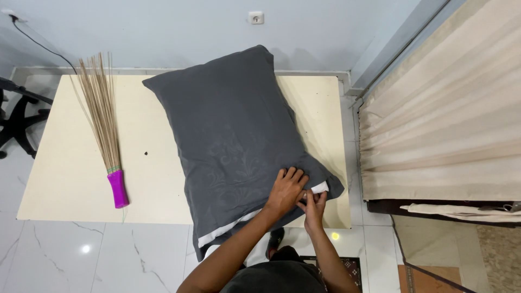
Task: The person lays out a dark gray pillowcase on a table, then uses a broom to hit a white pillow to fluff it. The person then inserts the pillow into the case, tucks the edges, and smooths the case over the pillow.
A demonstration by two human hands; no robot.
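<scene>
Left hand (286, 190) flat, fingers spread on the grey pillowcase (239, 135) at the table's (65, 179) 5 o'clock; right hand (313, 208) pinches the white pillow (320, 188) edge. Tucking step; next likely needs a firm push inward.

both forearms are bare, no sleeves reaching them; the left hand (286, 191) and right hand (315, 209) wear nothing; a dark shirt (274, 278) shows at six o'clock.

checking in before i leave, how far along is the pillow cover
Nearly done: the grey cover already wraps most of the pillow. In hand: the left hand presses the near corner while the right hand pinches the opening. Left: the white pillow edge shows along the near side.
</scene>
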